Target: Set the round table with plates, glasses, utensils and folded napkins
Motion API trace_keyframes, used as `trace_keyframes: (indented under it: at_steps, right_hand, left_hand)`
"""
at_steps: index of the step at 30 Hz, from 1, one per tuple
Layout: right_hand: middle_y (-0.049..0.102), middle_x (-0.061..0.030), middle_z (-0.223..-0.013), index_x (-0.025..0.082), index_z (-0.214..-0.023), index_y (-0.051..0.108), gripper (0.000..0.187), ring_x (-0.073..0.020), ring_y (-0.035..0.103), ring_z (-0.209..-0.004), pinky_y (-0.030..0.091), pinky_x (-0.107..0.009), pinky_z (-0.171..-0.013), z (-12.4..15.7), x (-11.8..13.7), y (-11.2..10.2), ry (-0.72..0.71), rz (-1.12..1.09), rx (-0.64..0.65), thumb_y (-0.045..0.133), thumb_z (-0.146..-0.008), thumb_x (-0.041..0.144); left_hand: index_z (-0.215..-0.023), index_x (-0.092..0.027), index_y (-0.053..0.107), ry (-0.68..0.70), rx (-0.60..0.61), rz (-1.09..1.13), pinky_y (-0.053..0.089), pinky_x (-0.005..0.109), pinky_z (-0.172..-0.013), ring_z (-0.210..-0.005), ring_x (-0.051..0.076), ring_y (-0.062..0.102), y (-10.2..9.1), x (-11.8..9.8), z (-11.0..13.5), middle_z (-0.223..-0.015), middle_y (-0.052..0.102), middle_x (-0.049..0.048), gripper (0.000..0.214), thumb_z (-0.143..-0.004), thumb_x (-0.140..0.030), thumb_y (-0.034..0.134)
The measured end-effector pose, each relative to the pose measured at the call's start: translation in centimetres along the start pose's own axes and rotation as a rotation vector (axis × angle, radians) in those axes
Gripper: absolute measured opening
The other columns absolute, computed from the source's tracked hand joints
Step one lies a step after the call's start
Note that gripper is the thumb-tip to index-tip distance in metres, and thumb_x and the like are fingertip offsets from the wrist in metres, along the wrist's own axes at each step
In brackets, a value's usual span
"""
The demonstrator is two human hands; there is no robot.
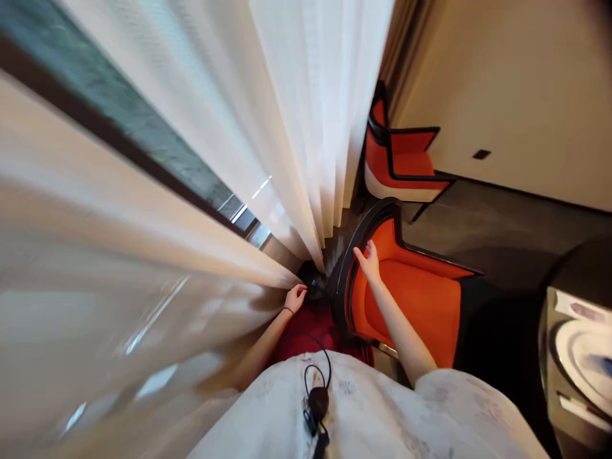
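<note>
My left hand [295, 298] is low beside the near panel of the white sheer curtain [229, 248]. Its fingers are curled together, and whether any cloth is between them does not show. My right hand [368, 260] has its thumb and fingers apart and holds nothing. It is over the curved black back of an orange armchair [415, 299]; I cannot tell whether it touches the frame. Another sheer curtain panel [306, 115] hangs ahead, with a window [143, 134] showing in the gap between the two.
A second orange armchair [411, 156] stands farther off by the beige wall [516, 95]. On the right, a table [554, 382] bears a white plate [586, 357]. Black cables with a small dark device [318, 403] hang at my chest. Dark floor lies between chairs and wall.
</note>
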State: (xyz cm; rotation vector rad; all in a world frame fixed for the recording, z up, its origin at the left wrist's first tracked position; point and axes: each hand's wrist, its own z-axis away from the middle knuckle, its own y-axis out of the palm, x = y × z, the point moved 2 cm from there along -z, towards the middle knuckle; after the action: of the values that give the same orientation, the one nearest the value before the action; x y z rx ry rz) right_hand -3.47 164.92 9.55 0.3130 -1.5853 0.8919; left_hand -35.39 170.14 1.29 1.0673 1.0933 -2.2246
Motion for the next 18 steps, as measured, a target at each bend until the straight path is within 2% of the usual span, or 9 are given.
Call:
trace_keyframes:
  at_steps: [2,4,7,9,11,13,15,18]
  right_hand:
    - [0.041,-0.021,-0.146,0.013,-0.15,0.028,0.095,-0.0333,0.04,-0.134,0.034,-0.054,-0.111,-0.4,0.7,1.9,0.032,0.036,-0.043,0.062,-0.079,0.066]
    - [0.046,-0.0187,-0.142,0.015,-0.15,0.031,0.09,-0.0336,0.04,-0.133,0.033,-0.055,-0.112,0.6,1.2,2.7,0.071,0.12,-0.111,0.063,-0.08,0.062]
    - [0.052,-0.0152,-0.133,0.02,-0.15,0.037,0.078,-0.0314,0.047,-0.126,0.039,-0.052,-0.108,2.4,2.5,3.0,0.155,0.167,-0.21,0.062,-0.085,0.054]
    - [0.055,-0.0141,-0.127,0.022,-0.148,0.042,0.072,-0.0296,0.05,-0.119,0.042,-0.049,-0.104,3.0,3.6,3.0,0.19,0.162,-0.276,0.065,-0.084,0.05]
    - [0.056,-0.0139,-0.124,0.022,-0.145,0.047,0.069,-0.0282,0.052,-0.114,0.044,-0.048,-0.102,3.0,4.6,2.9,0.209,0.161,-0.325,0.067,-0.084,0.046]
    - [0.056,-0.0138,-0.123,0.023,-0.144,0.048,0.068,-0.0271,0.053,-0.112,0.045,-0.047,-0.1,2.9,5.1,2.8,0.226,0.16,-0.347,0.069,-0.083,0.043]
    - [0.056,-0.0129,-0.124,0.025,-0.144,0.048,0.07,-0.0267,0.053,-0.112,0.044,-0.047,-0.1,3.1,5.3,2.8,0.246,0.161,-0.361,0.072,-0.081,0.041]
    - [0.058,-0.0128,-0.123,0.025,-0.143,0.051,0.072,-0.027,0.054,-0.111,0.045,-0.046,-0.098,3.4,5.6,2.7,0.268,0.165,-0.369,0.074,-0.077,0.046]
  left_hand:
    - [-0.106,-0.015,0.065,0.034,0.161,-0.108,0.05,0.033,-0.094,-0.096,0.02,0.066,-0.5,-2.3,-6.6,-0.101,0.071,0.0114,0.023,-0.088,-0.019,0.052]
    - [-0.116,-0.014,0.062,0.074,0.294,-0.238,0.048,0.034,-0.096,-0.098,0.021,0.065,-0.4,-5.3,-12.6,-0.103,0.071,0.0119,0.03,-0.087,-0.016,0.052]
    - [-0.131,-0.008,0.052,0.195,0.422,-0.446,0.043,0.034,-0.102,-0.112,0.023,0.06,0.3,-10.6,-20.3,-0.122,0.064,0.0184,0.045,-0.086,-0.012,0.052]
    - [-0.137,-0.004,0.045,0.295,0.45,-0.638,0.037,0.033,-0.107,-0.125,0.025,0.052,0.3,-14.0,-24.8,-0.135,0.055,0.0228,0.053,-0.085,-0.012,0.053]
    - [-0.14,-0.002,0.04,0.373,0.387,-0.893,0.032,0.035,-0.111,-0.134,0.028,0.044,-0.4,-16.9,-29.2,-0.142,0.049,0.0245,0.06,-0.084,-0.016,0.056]
    - [-0.137,0.004,0.04,0.414,0.354,-0.998,0.025,0.048,-0.114,-0.139,0.037,0.034,-1.6,-19.1,-33.4,-0.142,0.044,0.0315,0.06,-0.082,-0.016,0.056]
    - [-0.128,-0.001,0.05,0.463,0.334,-1.26,0.021,0.052,-0.114,-0.142,0.037,0.031,-2.9,-20.7,-37.1,-0.139,0.049,0.0278,0.048,-0.083,-0.017,0.054]
    - [-0.114,-0.016,0.06,0.475,0.535,-1.465,0.025,0.053,-0.112,-0.135,0.032,0.043,-3.8,-22.9,-40.9,-0.126,0.062,0.0129,0.028,-0.087,-0.018,0.054]
